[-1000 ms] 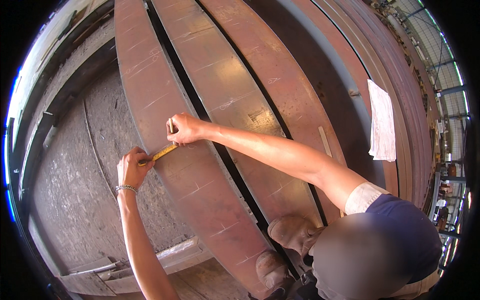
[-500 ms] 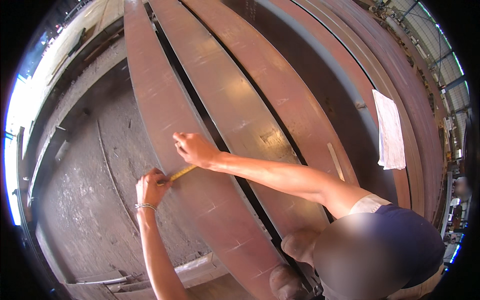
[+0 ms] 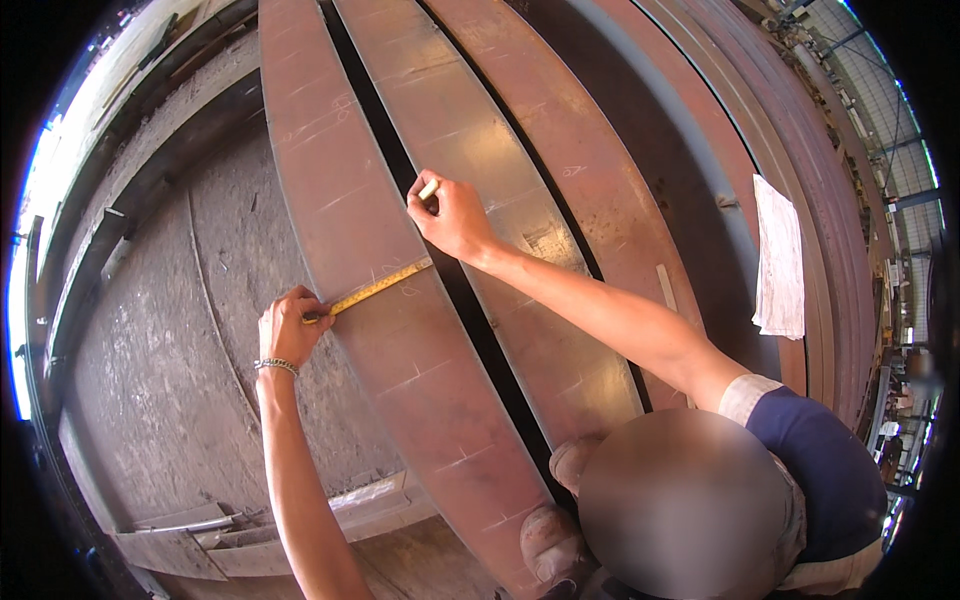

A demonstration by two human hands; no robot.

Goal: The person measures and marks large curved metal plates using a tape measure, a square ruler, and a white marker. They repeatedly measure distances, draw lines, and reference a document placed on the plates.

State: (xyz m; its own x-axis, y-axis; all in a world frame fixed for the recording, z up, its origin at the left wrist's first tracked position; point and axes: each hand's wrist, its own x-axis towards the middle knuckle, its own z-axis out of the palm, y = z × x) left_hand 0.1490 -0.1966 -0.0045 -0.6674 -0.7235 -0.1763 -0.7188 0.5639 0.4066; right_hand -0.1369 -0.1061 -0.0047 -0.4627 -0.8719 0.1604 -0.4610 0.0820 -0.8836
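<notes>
My left hand [image 3: 290,325] is closed on one end of a yellow tape measure [image 3: 382,285] at the left edge of a long reddish-brown steel plate [image 3: 335,190]. The tape's blade lies straight across that plate, and its far end reaches the right edge. Between the fingers of my right hand [image 3: 458,222] is a short, pale stick of chalk [image 3: 429,189]. That hand is over the dark gap and the second steel plate [image 3: 510,210], beyond the tape's far end. Thin white marks show on the first plate.
A third steel plate [image 3: 590,180] lies to the right, with a thin pale strip [image 3: 667,290] on it. Farther right hangs a white sheet of paper [image 3: 778,260]. Dark, worn boarding [image 3: 190,370] spreads out on the left. My shoe tips [image 3: 550,535] are by the near plates.
My right hand has lifted away from the plate, moving up and right, and the chalk now shows. More of the tape is in sight. My left hand stays at the plate's edge.
</notes>
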